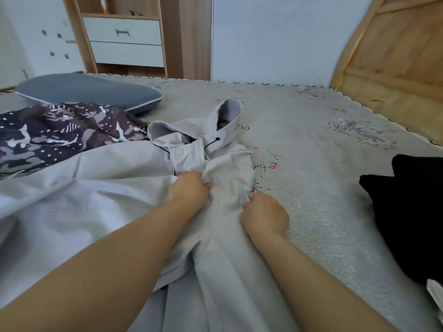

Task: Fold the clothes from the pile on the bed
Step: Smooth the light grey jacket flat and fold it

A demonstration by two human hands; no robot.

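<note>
The room has a pale blue wall, a wooden cabinet with two white drawers (124,41), and a big bed with a grey flowery sheet (311,164) and a wooden headboard (395,63); on the bed, spread out right in front of the person, lies the light grey hooded jacket of thin cloth (96,188), with its hood (227,116) pointing away; the left hand (189,190) has its fingers curled into the cloth just below the collar, and the right hand (265,216) pinches the jacket's edge just beside it, so each grip is closed on the jacket; the cloth looks soft, light and floppy, so it should bend easily but may slide and wrinkle; good places to hold seem to be the shoulders and the side edges; a purple and white patterned cloth (60,135) sits at the left near a flat grey pillow (88,92); a black cloth heap (412,212) lies at the right; both drawers are closed, so what is inside is hidden.
</note>
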